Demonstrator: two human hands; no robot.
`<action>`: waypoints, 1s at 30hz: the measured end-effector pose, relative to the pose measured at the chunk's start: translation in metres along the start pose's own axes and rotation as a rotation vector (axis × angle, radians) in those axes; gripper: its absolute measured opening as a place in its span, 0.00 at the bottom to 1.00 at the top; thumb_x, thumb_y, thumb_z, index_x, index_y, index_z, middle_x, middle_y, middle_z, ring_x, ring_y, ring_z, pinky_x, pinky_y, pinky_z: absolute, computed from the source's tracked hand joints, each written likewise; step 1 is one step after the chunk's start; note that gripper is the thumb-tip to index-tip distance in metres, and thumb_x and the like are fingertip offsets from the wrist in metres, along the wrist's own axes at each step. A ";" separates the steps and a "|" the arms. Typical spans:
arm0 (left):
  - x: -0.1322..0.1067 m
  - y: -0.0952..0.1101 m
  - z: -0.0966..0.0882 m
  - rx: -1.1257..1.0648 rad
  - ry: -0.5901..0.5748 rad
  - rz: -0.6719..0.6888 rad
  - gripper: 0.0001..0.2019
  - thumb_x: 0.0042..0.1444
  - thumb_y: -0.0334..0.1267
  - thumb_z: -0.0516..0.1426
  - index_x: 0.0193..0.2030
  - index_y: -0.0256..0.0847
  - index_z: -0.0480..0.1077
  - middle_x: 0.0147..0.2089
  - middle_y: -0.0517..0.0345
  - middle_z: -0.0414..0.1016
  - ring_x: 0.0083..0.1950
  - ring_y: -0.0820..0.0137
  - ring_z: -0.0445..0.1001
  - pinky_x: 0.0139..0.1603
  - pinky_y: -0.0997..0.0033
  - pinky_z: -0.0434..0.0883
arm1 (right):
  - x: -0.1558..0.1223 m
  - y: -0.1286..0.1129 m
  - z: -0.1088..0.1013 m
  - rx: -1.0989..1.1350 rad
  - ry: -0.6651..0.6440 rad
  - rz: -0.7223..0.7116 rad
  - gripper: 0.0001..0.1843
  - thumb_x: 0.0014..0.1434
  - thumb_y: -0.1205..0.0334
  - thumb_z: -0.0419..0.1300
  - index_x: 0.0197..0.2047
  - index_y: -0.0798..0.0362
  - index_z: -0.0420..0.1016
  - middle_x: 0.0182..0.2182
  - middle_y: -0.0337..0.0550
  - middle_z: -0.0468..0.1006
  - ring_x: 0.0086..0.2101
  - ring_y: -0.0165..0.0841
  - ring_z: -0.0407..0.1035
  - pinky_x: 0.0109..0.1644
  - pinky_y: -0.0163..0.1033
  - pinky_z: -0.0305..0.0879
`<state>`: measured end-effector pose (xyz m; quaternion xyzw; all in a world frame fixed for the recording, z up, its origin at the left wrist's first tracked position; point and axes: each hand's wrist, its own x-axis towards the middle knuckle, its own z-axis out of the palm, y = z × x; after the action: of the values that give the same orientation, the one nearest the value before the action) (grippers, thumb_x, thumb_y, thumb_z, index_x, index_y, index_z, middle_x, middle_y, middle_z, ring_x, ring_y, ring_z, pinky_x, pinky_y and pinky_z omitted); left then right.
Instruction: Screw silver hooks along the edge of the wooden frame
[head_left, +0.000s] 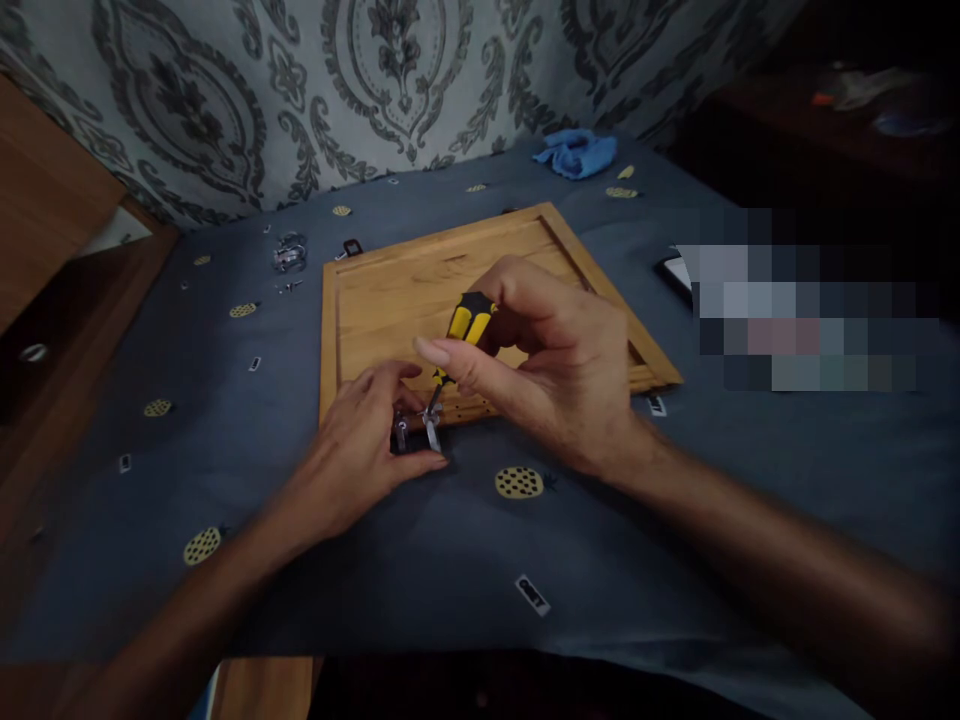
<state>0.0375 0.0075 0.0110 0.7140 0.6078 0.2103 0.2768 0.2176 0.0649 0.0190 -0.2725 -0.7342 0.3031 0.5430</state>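
Observation:
My right hand (566, 375) grips a yellow-and-black screwdriver (472, 318), its shaft slanting down and left. The screwdriver's tip meets a shiny metal fitting (432, 432) at the near edge of a framed wooden board (397, 300). Around that fitting, my left hand (352, 435) is closed, thumb in front and fingers over the board's edge. The fitting's exact kind is hard to make out, being partly behind the fingers. A row of small dark holes runs along the board's near edge beside it.
At the back left lie more metal fittings (290, 253) and a few small screws (289, 287). A dark buckle-like piece (352, 248) touches the board's far edge. Farther back is a crumpled blue cloth (576, 155). A dark-edged device (675, 275) lies at right, partly blurred out.

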 end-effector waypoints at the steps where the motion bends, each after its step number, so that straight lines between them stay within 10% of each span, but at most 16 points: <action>1: 0.000 0.000 0.000 0.003 0.000 0.003 0.28 0.47 0.35 0.73 0.51 0.43 0.66 0.47 0.57 0.79 0.53 0.55 0.78 0.58 0.49 0.71 | 0.000 0.000 0.000 0.010 -0.014 0.001 0.20 0.64 0.51 0.66 0.28 0.49 0.63 0.25 0.34 0.64 0.26 0.27 0.60 0.27 0.36 0.62; 20: 0.000 -0.005 0.000 0.026 0.035 0.089 0.22 0.49 0.38 0.71 0.47 0.45 0.67 0.47 0.56 0.77 0.54 0.54 0.77 0.57 0.48 0.73 | 0.014 -0.013 -0.022 0.295 -0.545 0.227 0.07 0.66 0.65 0.63 0.35 0.54 0.73 0.30 0.36 0.76 0.29 0.26 0.71 0.30 0.30 0.68; 30: -0.001 -0.004 0.001 0.047 0.028 0.079 0.22 0.49 0.37 0.71 0.48 0.44 0.68 0.47 0.56 0.76 0.52 0.56 0.77 0.55 0.51 0.74 | 0.010 -0.005 -0.014 0.149 -0.380 0.085 0.10 0.63 0.62 0.67 0.31 0.53 0.72 0.24 0.31 0.72 0.25 0.23 0.66 0.27 0.30 0.62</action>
<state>0.0346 0.0070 0.0077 0.7406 0.5878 0.2167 0.2429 0.2277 0.0710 0.0323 -0.2002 -0.7868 0.4250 0.4003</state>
